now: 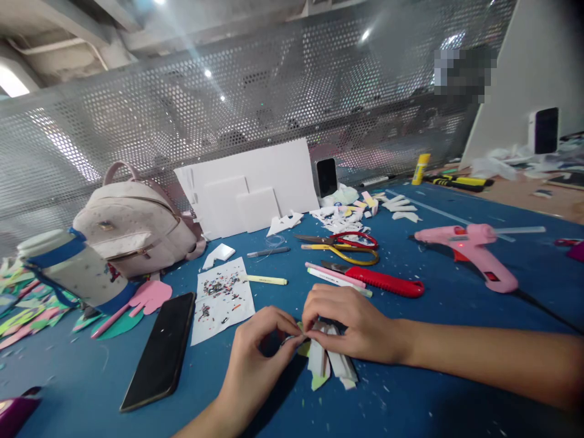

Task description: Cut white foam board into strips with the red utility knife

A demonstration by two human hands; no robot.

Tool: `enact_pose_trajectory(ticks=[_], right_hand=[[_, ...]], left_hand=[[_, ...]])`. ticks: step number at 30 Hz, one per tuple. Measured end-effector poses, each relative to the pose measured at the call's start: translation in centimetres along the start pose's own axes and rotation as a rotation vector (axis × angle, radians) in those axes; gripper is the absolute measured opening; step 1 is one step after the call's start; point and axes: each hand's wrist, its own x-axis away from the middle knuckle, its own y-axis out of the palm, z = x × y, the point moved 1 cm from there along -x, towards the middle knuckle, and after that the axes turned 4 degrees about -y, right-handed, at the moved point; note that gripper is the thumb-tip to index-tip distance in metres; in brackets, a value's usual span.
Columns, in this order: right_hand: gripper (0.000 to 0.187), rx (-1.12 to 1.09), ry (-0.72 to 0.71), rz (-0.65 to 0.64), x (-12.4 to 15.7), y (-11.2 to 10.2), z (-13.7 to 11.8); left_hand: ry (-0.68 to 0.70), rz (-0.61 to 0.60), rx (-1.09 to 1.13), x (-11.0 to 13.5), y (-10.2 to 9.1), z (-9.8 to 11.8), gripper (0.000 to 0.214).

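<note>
My left hand (262, 347) and my right hand (349, 319) meet low in the middle, thumbs and forefingers pinched tip to tip. What lies between the fingertips is too small and covered to make out. Under my right hand, a bundle of white strips (340, 360) fans toward me, and its upper end is hidden by the fingers. Pale green pieces (320, 380) show beneath the strips. Just beyond my right hand lie a red utility knife (387, 281) and a pink pen (335, 275).
A pink glue gun (474, 243) stands at right, its cord trailing right. Red-and-yellow-handled scissors (351, 244) lie behind the knife. A black phone (162, 350) and a paper with colourful bits (223, 298) are left. Farther back are a backpack (132, 219), a white board (283, 170) and white scraps (342, 217).
</note>
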Motion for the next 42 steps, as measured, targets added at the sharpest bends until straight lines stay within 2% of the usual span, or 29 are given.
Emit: enact_pose_trajectory(ticks=[21, 31, 36, 42], right_hand=[[0.004, -0.006, 0.011, -0.03, -0.03, 0.02, 0.02], [0.005, 0.0, 0.015, -0.041, -0.01, -0.03, -0.12], [0.003, 0.019, 0.046, -0.048, -0.1, -0.02, -0.01], [0.007, -0.029, 0.202, 0.003, -0.27, -0.08, 0.49]], left_hand=[[-0.024, -0.004, 0.047, -0.14, -0.09, 0.38, 0.016], [0.04, -0.012, -0.002, -0.01, -0.24, 0.67, 0.02], [-0.06, 0.011, 0.032, -0.03, -0.19, 0.07, 0.015], [-0.172, 0.007, 0.159, -0.34, -0.43, -0.13, 0.014]])
